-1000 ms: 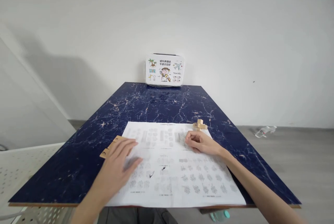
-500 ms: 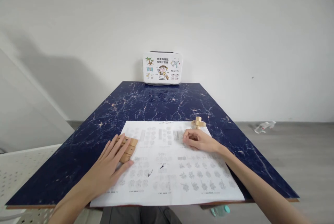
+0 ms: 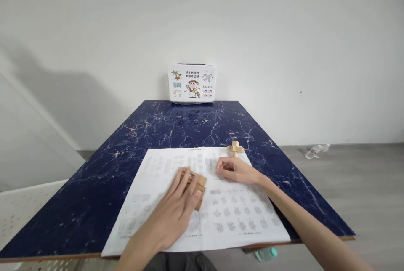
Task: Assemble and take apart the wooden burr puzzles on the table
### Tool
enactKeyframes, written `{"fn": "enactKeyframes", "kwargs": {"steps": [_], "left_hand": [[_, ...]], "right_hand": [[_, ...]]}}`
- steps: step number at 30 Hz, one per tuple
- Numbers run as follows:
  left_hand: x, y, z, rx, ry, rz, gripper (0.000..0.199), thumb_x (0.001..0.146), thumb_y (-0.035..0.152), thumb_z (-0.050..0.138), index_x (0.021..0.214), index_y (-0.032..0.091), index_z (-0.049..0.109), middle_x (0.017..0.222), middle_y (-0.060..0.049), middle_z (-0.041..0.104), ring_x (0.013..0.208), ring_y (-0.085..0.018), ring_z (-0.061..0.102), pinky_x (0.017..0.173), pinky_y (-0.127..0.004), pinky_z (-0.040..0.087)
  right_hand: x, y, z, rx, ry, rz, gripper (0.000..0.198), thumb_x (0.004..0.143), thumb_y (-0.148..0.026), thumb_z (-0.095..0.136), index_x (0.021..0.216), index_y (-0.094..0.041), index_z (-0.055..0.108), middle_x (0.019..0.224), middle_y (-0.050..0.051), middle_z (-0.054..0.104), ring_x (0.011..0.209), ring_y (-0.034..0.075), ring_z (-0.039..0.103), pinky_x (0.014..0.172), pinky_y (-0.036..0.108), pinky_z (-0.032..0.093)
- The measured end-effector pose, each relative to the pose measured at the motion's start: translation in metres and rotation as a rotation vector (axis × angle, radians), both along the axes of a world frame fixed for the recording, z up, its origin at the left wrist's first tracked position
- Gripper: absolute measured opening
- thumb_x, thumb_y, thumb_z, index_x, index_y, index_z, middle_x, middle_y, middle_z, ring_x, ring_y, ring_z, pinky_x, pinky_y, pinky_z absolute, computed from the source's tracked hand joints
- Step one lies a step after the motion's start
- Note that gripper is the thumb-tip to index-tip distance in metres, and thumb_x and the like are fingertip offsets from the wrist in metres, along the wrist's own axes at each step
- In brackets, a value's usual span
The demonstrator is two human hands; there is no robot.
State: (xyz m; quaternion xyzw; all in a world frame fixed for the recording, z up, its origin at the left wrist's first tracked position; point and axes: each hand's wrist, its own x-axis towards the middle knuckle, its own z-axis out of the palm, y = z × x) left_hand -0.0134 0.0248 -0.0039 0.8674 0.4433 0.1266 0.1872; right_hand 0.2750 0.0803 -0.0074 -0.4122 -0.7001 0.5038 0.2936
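Observation:
A group of wooden blocks (image 3: 200,182) lies on the large printed sheet (image 3: 227,240), near its middle. My left hand (image 3: 172,212) lies over these blocks, fingers stretched across their left part and thumb along the near right side, holding them together; part of them is hidden under it. Farther right, my right hand (image 3: 240,171) rests on the sheet with its fingers curled in. What those fingers hold, if anything, cannot be seen. Just beyond that hand, a cross-shaped wooden burr puzzle (image 3: 235,148) stands at the sheet's far right edge.
The sheet lies on a dark blue marbled table (image 3: 189,130). At the table's far end, a white printed case (image 3: 192,83) stands against the wall. A bottle with a teal cap (image 3: 267,254) is below the near edge, and a white perforated chair (image 3: 28,208) is at left.
My left hand has slid right with the wooden blocks, from the sheet's left edge to its middle, covering two black marks. My right hand stays curled by the burr puzzle. The camera view shifted slightly.

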Motion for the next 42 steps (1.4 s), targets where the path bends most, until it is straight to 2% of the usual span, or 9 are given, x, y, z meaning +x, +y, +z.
{"fn": "enactKeyframes", "kwargs": {"steps": [4, 8, 14, 18, 24, 29, 34, 38, 42], "left_hand": [[0.013, -0.010, -0.005, -0.040, -0.051, -0.004, 0.062, 0.110, 0.045, 0.038, 0.166, 0.036, 0.014, 0.173, -0.002, 0.015, 0.160, -0.029, 0.013, 0.124, -0.055, 0.035], [0.011, -0.008, -0.005, -0.043, -0.084, 0.043, 0.070, 0.105, 0.050, 0.048, 0.167, 0.038, 0.016, 0.175, -0.005, 0.017, 0.158, -0.031, 0.025, 0.122, -0.052, 0.041], [-0.002, 0.007, 0.001, 0.043, -0.170, 0.066, 0.062, 0.098, 0.046, 0.062, 0.156, 0.036, 0.041, 0.161, -0.007, 0.047, 0.145, -0.030, 0.049, 0.116, -0.045, 0.048], [-0.006, 0.008, -0.001, 0.082, -0.223, 0.075, 0.052, 0.098, 0.043, 0.063, 0.147, 0.033, 0.050, 0.149, -0.009, 0.057, 0.136, -0.030, 0.056, 0.112, -0.047, 0.051], [-0.005, 0.004, -0.004, 0.068, -0.246, 0.086, 0.043, 0.097, 0.038, 0.065, 0.139, 0.032, 0.054, 0.141, -0.008, 0.059, 0.130, -0.030, 0.058, 0.109, -0.047, 0.052], [-0.005, 0.004, -0.005, 0.071, -0.269, 0.104, 0.043, 0.091, 0.031, 0.072, 0.131, 0.031, 0.057, 0.135, -0.007, 0.061, 0.126, -0.031, 0.059, 0.106, -0.048, 0.052], [-0.003, 0.003, -0.002, 0.051, -0.249, 0.105, 0.058, 0.079, 0.034, 0.085, 0.130, 0.030, 0.057, 0.133, -0.007, 0.060, 0.126, -0.033, 0.057, 0.105, -0.048, 0.052], [-0.002, 0.002, -0.001, 0.067, -0.252, 0.105, 0.060, 0.076, 0.036, 0.087, 0.128, 0.029, 0.058, 0.129, -0.007, 0.061, 0.123, -0.033, 0.058, 0.102, -0.048, 0.052], [-0.002, 0.003, -0.002, 0.074, -0.255, 0.109, 0.055, 0.075, 0.040, 0.087, 0.121, 0.027, 0.060, 0.125, -0.008, 0.061, 0.121, -0.033, 0.058, 0.101, -0.049, 0.052]], "right_hand": [[-0.001, 0.000, 0.002, 0.015, 0.006, 0.009, 0.041, 0.086, -0.058, 0.074, 0.082, -0.020, 0.059, 0.068, -0.003, 0.055, 0.056, 0.011, 0.045, 0.052, 0.026, 0.034], [-0.001, 0.001, -0.001, 0.082, 0.000, 0.007, 0.037, 0.091, -0.054, 0.070, 0.082, -0.020, 0.060, 0.070, -0.002, 0.055, 0.059, 0.012, 0.044, 0.055, 0.026, 0.035], [-0.003, -0.001, -0.006, 0.157, -0.008, -0.001, 0.033, 0.094, -0.050, 0.069, 0.084, -0.019, 0.062, 0.074, 0.000, 0.059, 0.062, 0.013, 0.048, 0.057, 0.027, 0.037], [-0.008, -0.006, -0.007, 0.190, -0.072, -0.018, 0.033, 0.088, -0.051, 0.076, 0.086, -0.020, 0.064, 0.069, -0.002, 0.059, 0.058, 0.012, 0.049, 0.054, 0.026, 0.037], [-0.013, -0.009, -0.008, 0.283, -0.158, -0.004, 0.031, 0.082, -0.046, 0.082, 0.091, -0.022, 0.065, 0.063, -0.005, 0.058, 0.053, 0.011, 0.048, 0.053, 0.025, 0.036], [-0.013, -0.009, -0.008, 0.415, -0.254, -0.016, 0.030, 0.083, -0.045, 0.081, 0.096, -0.022, 0.067, 0.070, -0.004, 0.060, 0.057, 0.012, 0.048, 0.055, 0.026, 0.036], [-0.012, -0.008, -0.011, 0.538, -0.321, -0.032, 0.029, 0.087, -0.046, 0.077, 0.102, -0.022, 0.068, 0.082, 0.000, 0.064, 0.063, 0.014, 0.051, 0.060, 0.027, 0.037], [-0.011, -0.007, -0.011, 0.574, -0.328, -0.031, 0.028, 0.087, -0.042, 0.077, 0.106, -0.023, 0.068, 0.091, 0.003, 0.067, 0.074, 0.017, 0.057, 0.066, 0.028, 0.040], [-0.012, -0.007, -0.010, 0.547, -0.359, -0.060, 0.025, 0.087, -0.043, 0.076, 0.100, -0.022, 0.068, 0.087, 0.003, 0.066, 0.069, 0.016, 0.054, 0.065, 0.029, 0.039]]}}
